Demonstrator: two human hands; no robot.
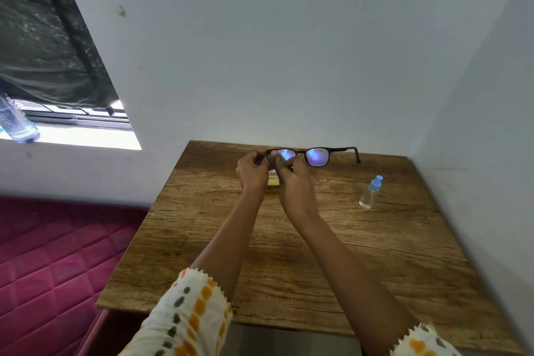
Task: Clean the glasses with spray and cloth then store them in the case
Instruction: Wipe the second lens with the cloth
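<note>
Black-framed glasses are held up above the far part of the wooden table, their lenses reflecting blue light. My left hand grips the left end of the frame. My right hand pinches the left lens, with a small bit of pale cloth showing at the fingertips. The right temple arm sticks out open to the right. A small clear spray bottle with a blue cap stands on the table to the right of my hands. A pale yellow object lies on the table, mostly hidden behind my hands.
White walls close the table in at the back and on the right. A dark red quilted mattress lies to the left, below table height. A plastic water bottle stands on the window sill at far left.
</note>
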